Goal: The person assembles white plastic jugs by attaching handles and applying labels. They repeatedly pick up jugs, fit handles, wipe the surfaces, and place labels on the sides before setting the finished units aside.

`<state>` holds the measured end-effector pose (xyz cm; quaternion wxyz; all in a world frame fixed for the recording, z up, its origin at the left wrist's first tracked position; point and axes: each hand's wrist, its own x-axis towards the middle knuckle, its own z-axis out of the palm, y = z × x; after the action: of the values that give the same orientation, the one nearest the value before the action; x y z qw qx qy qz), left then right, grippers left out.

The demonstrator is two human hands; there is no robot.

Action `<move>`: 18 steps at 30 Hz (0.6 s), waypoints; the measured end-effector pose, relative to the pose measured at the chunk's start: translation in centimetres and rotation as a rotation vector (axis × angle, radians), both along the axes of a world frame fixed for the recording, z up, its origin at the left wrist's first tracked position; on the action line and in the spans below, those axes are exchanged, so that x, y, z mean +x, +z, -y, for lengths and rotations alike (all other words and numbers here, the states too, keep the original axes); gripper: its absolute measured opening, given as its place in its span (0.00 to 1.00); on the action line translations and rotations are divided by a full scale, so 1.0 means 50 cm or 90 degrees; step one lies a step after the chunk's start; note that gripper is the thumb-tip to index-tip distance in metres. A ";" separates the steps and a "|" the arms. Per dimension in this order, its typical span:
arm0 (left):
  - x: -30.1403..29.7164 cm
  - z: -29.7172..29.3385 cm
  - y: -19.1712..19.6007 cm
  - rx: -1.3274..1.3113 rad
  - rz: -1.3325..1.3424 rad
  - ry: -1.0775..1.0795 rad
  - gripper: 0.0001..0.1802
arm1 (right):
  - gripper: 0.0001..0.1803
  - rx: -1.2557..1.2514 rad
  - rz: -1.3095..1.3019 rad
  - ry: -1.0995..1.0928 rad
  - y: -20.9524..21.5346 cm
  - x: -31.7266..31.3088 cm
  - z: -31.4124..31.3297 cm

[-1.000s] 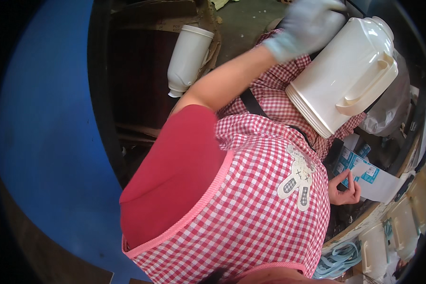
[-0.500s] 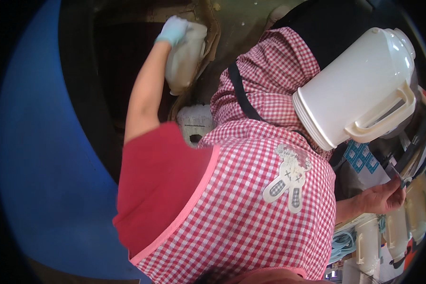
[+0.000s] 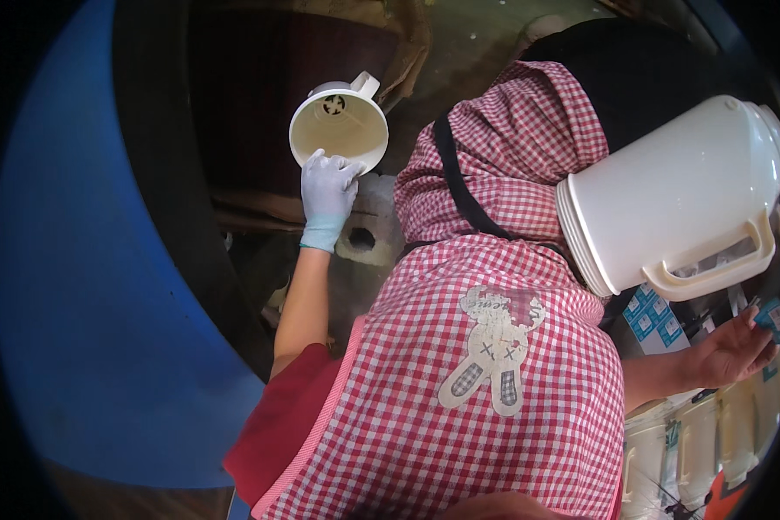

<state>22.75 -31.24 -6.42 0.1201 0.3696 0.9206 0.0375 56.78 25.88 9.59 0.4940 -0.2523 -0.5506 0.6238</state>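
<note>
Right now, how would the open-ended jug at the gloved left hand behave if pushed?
The jug is probably light: its open end shows a hollow inside. It looks stiff, that end round despite the left hand's grip. Its rounded wall may roll, though the handle could stop it.

Left of my view is a big flat blue surface [image 3: 121, 286], edge curved by the lens; can't tell if tabletop or panel. Wide black band [image 3: 160, 191] along its inner edge. Next to that, a dim maroon-brown area [image 3: 243, 113] with ragged brown cardboard [image 3: 412, 52] at upper right. Floor [image 3: 464, 56] up top: dull grey-green, small pale specks. Grey block [image 3: 380, 201] with a dark hole, left of centre. Lighting's uneven; I get deep shadow around the cardboard.
</note>
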 end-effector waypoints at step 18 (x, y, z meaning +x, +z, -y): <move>-0.030 -0.708 0.261 0.585 0.513 -0.377 0.27 | 0.16 -0.215 0.218 0.012 -0.007 -0.065 0.276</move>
<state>21.24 4.15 6.62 0.2898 0.5767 0.5544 0.5254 53.51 12.10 9.25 0.3384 -0.4283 -0.5166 0.6597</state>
